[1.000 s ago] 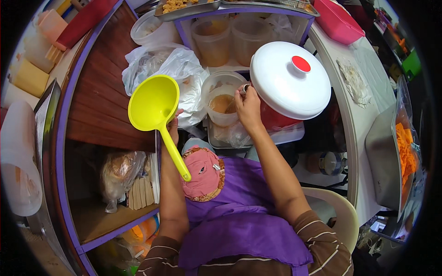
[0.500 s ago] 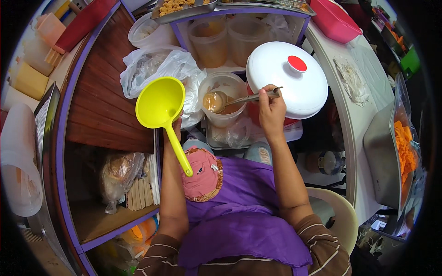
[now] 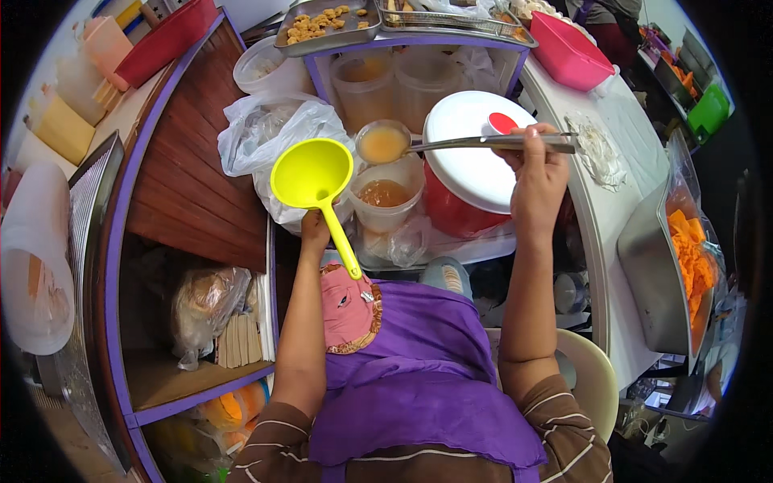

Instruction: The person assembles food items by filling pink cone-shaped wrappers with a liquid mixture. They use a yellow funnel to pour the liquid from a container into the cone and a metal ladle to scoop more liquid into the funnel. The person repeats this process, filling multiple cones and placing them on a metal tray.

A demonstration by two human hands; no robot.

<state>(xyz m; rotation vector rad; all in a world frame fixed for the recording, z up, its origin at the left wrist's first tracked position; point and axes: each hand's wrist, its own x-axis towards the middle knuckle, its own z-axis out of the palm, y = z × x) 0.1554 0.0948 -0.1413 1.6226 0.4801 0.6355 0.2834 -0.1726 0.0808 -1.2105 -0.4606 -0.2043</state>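
Note:
My left hand [image 3: 315, 229] is closed at the handle of a yellow plastic dipper [image 3: 310, 167], just below its bowl; some fingers are hidden behind it. The bowl looks empty, tilted toward me. In my right hand [image 3: 538, 173] is the handle of a long metal ladle [image 3: 459, 143]. Its round cup, full of cloudy amber liquid [image 3: 383, 145], hangs over the far rim of a clear plastic tub [image 3: 388, 216]. More brown liquid lies in that tub. Right of it stands a red container [image 3: 455, 197] under a white lid [image 3: 463, 121] with a red knob.
White plastic bags [image 3: 282, 125] bunch up behind the dipper. Two cloudy tubs [image 3: 362, 92] stand under a purple-edged shelf holding a tray [image 3: 334, 28] of browned pieces. At the right are a white counter [image 3: 596, 193], a pink basin [image 3: 572, 52] and a metal pan [image 3: 656, 266] with orange stuff.
My right hand has moved right and up, lifting the ladle out of the tub with liquid in it. The dipper has shifted slightly right, closer to the tub.

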